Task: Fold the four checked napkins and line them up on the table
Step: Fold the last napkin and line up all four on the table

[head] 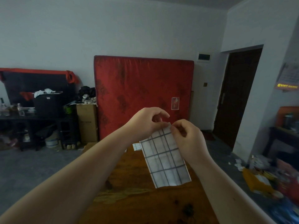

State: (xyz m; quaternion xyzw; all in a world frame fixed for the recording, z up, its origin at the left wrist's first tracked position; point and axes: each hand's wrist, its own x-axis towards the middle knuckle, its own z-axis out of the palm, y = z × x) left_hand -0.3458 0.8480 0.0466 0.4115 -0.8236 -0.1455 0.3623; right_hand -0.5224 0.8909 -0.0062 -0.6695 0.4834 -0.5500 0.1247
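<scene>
A white napkin with dark blue checks (165, 157) hangs in the air above the wooden table (129, 183), folded into a long narrow strip. My left hand (145, 122) and my right hand (187, 138) pinch its top edge close together, fingers curled. The strip's lower end dangles free over the table. A second checked napkin (136, 146) lies at the table's far end, mostly hidden behind the hanging one.
A red mattress (144, 94) leans on the far wall. A cardboard box (87, 122) and a cluttered dark shelf (32, 117) stand at the left. Packages and litter (262, 183) lie on the floor right of the table. A dark door (237, 97) is at right.
</scene>
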